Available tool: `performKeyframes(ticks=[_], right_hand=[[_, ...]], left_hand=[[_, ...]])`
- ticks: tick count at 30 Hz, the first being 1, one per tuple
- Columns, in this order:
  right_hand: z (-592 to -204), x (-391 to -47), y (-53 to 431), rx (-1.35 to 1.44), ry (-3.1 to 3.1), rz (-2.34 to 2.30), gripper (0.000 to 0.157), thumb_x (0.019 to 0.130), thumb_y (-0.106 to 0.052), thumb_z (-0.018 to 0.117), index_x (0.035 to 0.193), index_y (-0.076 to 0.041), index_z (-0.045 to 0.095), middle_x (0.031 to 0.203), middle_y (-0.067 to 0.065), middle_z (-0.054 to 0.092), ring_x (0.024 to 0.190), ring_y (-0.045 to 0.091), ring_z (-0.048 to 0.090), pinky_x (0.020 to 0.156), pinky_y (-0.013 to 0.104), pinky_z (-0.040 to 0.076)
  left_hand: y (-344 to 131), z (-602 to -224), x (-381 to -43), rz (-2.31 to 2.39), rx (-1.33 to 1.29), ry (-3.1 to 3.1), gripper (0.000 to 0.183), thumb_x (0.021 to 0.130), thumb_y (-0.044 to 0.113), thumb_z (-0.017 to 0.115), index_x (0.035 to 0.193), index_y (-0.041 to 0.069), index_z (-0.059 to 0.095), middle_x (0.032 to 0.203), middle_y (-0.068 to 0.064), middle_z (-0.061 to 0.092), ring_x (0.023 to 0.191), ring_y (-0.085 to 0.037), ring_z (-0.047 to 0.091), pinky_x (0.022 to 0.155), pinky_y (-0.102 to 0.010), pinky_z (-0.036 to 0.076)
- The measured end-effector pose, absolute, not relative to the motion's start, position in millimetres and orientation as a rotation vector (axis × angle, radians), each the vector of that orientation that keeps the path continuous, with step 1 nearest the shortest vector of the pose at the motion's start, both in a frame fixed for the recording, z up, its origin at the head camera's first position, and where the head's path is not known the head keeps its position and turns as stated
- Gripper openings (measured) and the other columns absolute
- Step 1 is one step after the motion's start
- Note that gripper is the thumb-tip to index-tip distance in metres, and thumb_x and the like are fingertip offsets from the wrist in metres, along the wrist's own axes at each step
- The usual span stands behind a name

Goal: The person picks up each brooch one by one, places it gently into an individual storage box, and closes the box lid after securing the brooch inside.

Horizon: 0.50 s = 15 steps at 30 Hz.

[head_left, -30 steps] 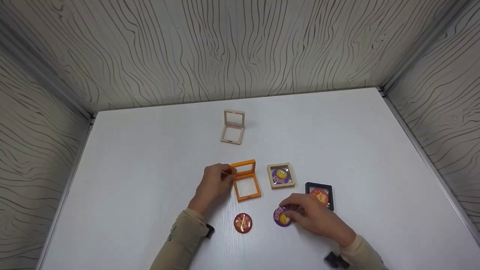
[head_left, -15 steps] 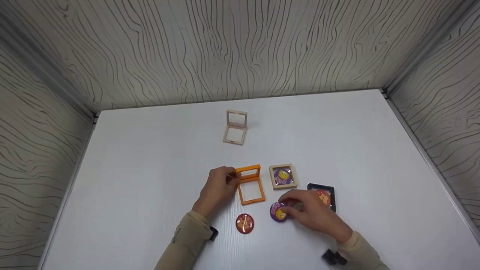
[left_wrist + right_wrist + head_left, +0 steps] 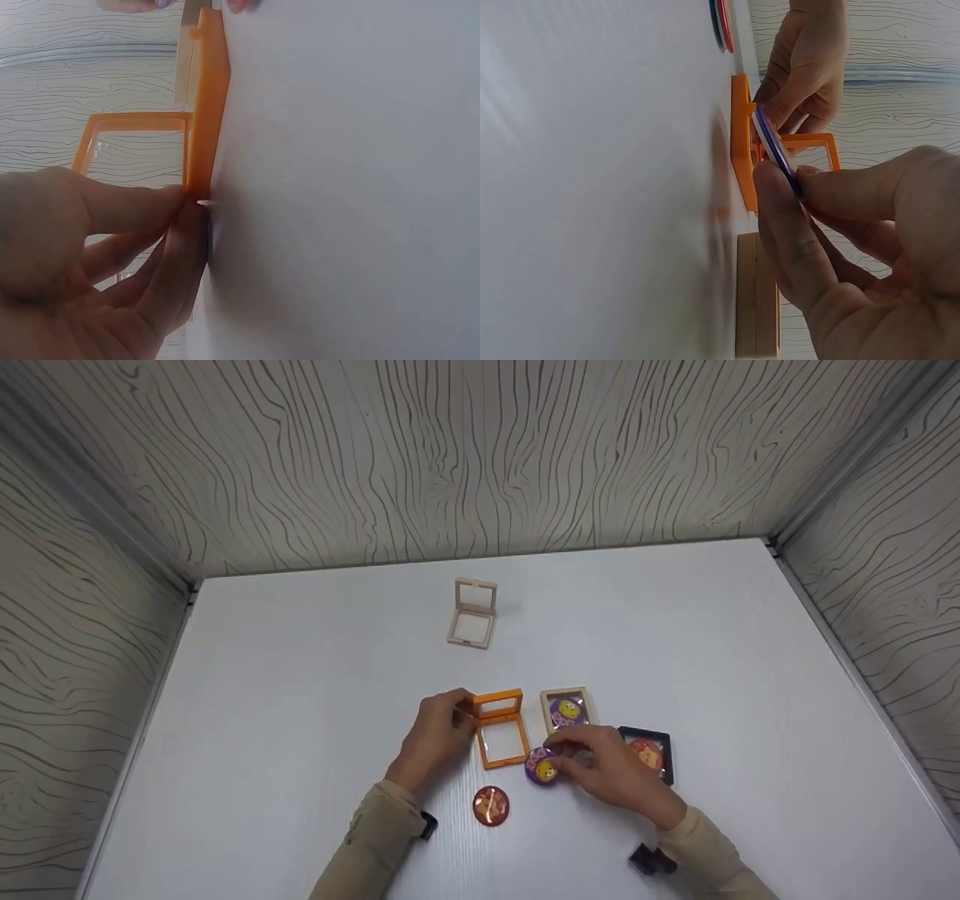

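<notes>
Left hand (image 3: 439, 733) pinches the orange frame (image 3: 498, 720); right hand (image 3: 613, 771), angled inward, pinches a tilted purple badge (image 3: 537, 768).

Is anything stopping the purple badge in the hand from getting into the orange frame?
Nothing visible is. The right hand holds the purple badge by the near right corner of the orange frame. Its lid stands open at the far side; the red badge lies aside, toward the person.

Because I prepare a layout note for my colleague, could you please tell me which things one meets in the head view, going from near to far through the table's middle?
Round red badge → orange open frame → pale open frame → patterned back wall.
</notes>
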State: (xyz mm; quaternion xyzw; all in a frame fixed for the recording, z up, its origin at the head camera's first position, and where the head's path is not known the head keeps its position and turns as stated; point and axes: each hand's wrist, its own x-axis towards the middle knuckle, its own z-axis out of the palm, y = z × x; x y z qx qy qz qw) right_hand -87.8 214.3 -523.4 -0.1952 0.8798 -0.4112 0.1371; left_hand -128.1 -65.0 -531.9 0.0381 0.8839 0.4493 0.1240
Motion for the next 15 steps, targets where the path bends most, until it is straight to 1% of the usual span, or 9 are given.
performKeyframes(ticks=[5,11,15], right_hand=[[-523,-95,207,-0.586,2.517,-1.212,0.020,0.100,-0.016,0.075,0.121,-0.018,0.076,0.110,-0.009,0.075,0.098,0.009,0.070,0.091,0.030,0.060],[-523,-106,193,-0.627,2.502,-1.245,0.022,0.101,-0.010,0.073,0.121,-0.015,0.076,0.113,-0.003,0.076,0.102,0.013,0.070,0.093,0.031,0.060],[-523,-112,184,-0.627,2.525,-1.244,0.022,0.100,-0.011,0.074,0.122,-0.014,0.076,0.114,-0.001,0.075,0.103,0.016,0.070,0.093,0.033,0.060]], left_hand=[[-64,-533,-130,1.323,0.107,2.569,0.026,0.100,0.005,0.068,0.124,0.013,0.072,0.114,-0.002,0.071,0.104,-0.020,0.064,0.099,-0.045,0.058],[-65,-535,-132,1.338,0.100,2.565,0.025,0.098,0.002,0.070,0.122,0.009,0.072,0.111,-0.003,0.072,0.102,-0.019,0.065,0.097,-0.044,0.059],[-66,-535,-133,1.335,0.087,2.551,0.026,0.098,0.003,0.072,0.123,0.009,0.071,0.111,-0.003,0.071,0.101,-0.019,0.065,0.097,-0.043,0.058]])
